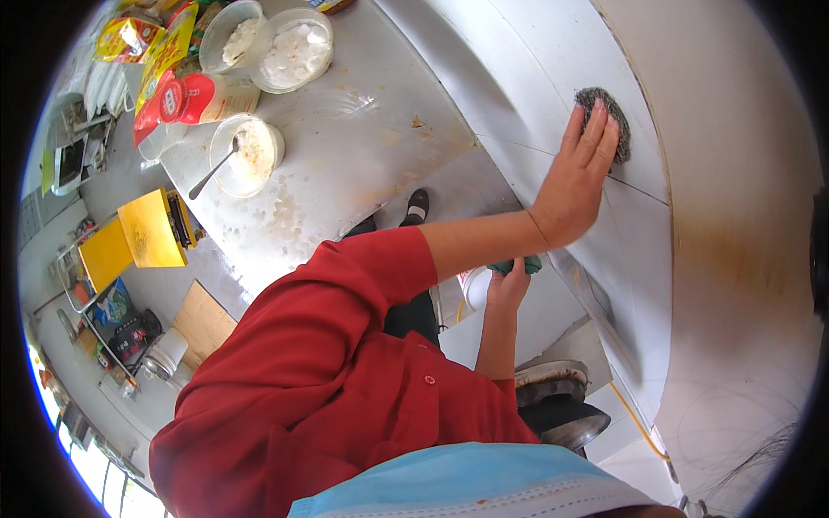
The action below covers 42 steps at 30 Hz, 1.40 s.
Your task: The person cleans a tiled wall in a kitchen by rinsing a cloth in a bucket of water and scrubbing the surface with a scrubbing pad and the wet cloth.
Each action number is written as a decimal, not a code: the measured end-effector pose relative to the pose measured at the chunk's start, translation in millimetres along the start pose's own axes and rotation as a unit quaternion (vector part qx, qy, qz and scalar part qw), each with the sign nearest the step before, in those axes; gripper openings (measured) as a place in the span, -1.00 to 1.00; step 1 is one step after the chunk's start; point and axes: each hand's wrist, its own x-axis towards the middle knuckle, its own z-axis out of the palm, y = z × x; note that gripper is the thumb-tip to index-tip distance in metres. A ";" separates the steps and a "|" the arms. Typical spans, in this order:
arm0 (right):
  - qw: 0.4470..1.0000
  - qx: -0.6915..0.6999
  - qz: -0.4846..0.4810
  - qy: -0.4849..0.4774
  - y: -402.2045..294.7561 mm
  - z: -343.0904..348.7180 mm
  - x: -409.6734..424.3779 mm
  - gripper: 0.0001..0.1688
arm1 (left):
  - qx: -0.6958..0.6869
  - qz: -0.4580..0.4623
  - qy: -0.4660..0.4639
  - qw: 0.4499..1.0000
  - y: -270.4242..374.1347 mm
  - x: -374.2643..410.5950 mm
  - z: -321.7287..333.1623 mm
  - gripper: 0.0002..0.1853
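Note:
My left hand [576, 175] lies with its fingers flat on a dark steel wool scrubber [618, 139], pressing it against the white tiled wall [638, 226] at the right. My left arm, in a short red sleeve, reaches across from the left. Lower down, my right hand [508, 285] holds a bunched green cloth [531, 264], partly hidden behind my left forearm. Brownish stains [732, 259] mark the pale surface beyond the tiles' edge.
A stained metal worktop [363, 142] carries plastic tubs, one [246, 155] with a spoon, a red-capped container [214, 98] and yellow-red packets [129, 39]. Dark pans [554, 401] stand beside me at lower right. A yellow hose [628, 411] runs along the wall. A yellow-panelled object [152, 226] stands left.

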 end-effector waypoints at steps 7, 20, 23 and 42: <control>0.999 -0.030 -0.005 -0.015 -2.2 -2.1 4.7 -0.60 | 0.198 -0.027 0.205 0.958 -123.7 72.6 -53.8 -0.34; 0.998 -0.058 0.006 -0.030 0.4 -6.8 13.9 -0.52 | 0.094 -0.134 0.158 0.974 -165.0 106.7 -89.1 -0.28; 0.997 -0.074 0.016 0.023 -1.8 -4.1 8.3 -0.53 | -0.150 -0.359 0.031 0.921 -173.8 131.8 -141.3 -0.23; 0.994 -0.101 0.031 -0.011 -2.2 4.9 20.5 -0.53 | 0.173 -0.038 0.110 0.978 -144.3 149.0 -141.3 -0.23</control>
